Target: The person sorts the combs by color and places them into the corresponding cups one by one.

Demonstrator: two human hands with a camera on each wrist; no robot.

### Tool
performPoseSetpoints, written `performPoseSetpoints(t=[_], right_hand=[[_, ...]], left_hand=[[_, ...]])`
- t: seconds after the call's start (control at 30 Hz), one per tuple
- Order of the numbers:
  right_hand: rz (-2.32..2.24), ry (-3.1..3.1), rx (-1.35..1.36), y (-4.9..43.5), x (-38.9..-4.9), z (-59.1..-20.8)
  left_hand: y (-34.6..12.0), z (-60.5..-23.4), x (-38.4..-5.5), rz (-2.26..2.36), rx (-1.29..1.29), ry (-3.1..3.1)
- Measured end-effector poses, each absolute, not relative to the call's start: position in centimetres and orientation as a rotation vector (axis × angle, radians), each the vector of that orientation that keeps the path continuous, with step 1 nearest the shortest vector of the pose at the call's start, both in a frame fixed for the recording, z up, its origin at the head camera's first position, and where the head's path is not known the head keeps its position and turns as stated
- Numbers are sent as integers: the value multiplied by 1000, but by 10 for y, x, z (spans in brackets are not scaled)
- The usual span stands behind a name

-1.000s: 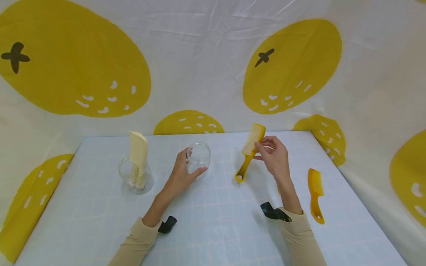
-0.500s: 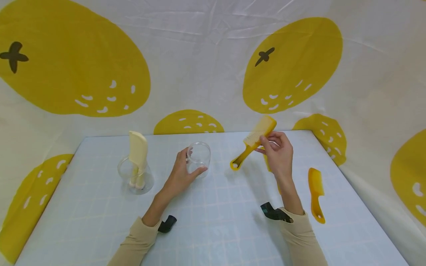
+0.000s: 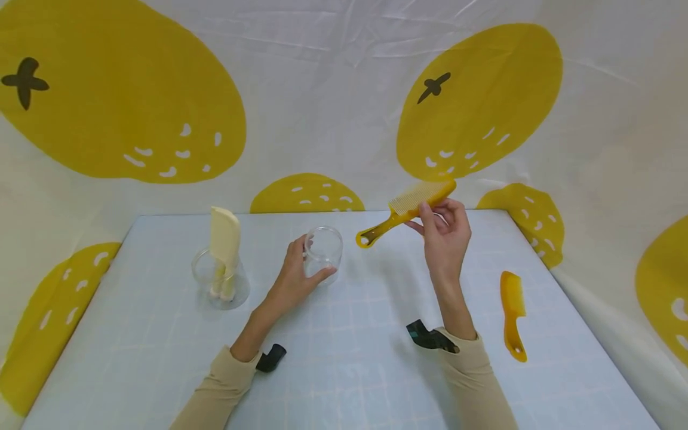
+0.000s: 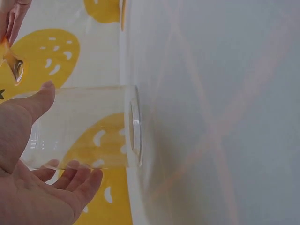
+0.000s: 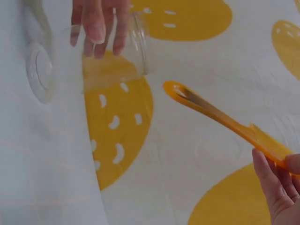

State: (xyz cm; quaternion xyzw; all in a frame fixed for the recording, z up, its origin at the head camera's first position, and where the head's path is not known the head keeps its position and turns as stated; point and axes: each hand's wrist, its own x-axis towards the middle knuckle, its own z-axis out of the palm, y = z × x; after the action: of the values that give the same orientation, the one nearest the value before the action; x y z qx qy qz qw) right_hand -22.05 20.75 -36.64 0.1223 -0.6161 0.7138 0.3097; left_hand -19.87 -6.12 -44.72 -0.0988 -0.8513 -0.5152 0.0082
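In the head view my left hand (image 3: 292, 278) holds a clear drinking glass (image 3: 326, 254) that stands upright on the table, thumb on one side and fingers on the other. The left wrist view shows the same grip on the glass (image 4: 133, 124). My right hand (image 3: 448, 239) pinches a yellow comb (image 3: 421, 200) by its toothed part, raised above the table. The handle, with a hole at its end, points left and slightly down toward the glass. In the right wrist view the comb's handle (image 5: 211, 110) slopes from the fingers toward the glass, apart from it.
Left of my left hand stands a second glass (image 3: 235, 297) with cream-coloured spatulas (image 3: 226, 236) leaning in it, handles down. Another yellow comb (image 3: 513, 316) lies at the right of the table (image 3: 344, 370). Behind rises a white sheet with yellow fruit prints (image 3: 306, 197).
My right hand has lifted the comb and turned it from steep to nearly level, its handle end swinging up and left. The left hand and the glass have stayed in place.
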Motion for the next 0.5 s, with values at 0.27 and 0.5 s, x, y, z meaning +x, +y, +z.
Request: performPoseSetpoints(t=[0.27,0.5], right_hand=[[1895,-1531,345,190,-223,-359],[1959,-1498,368,171,-226,-360]], left_hand=[[-62,-447,-200,-1603,-298,-2679],[-61,-448,-200,-1591,-317,-2677]])
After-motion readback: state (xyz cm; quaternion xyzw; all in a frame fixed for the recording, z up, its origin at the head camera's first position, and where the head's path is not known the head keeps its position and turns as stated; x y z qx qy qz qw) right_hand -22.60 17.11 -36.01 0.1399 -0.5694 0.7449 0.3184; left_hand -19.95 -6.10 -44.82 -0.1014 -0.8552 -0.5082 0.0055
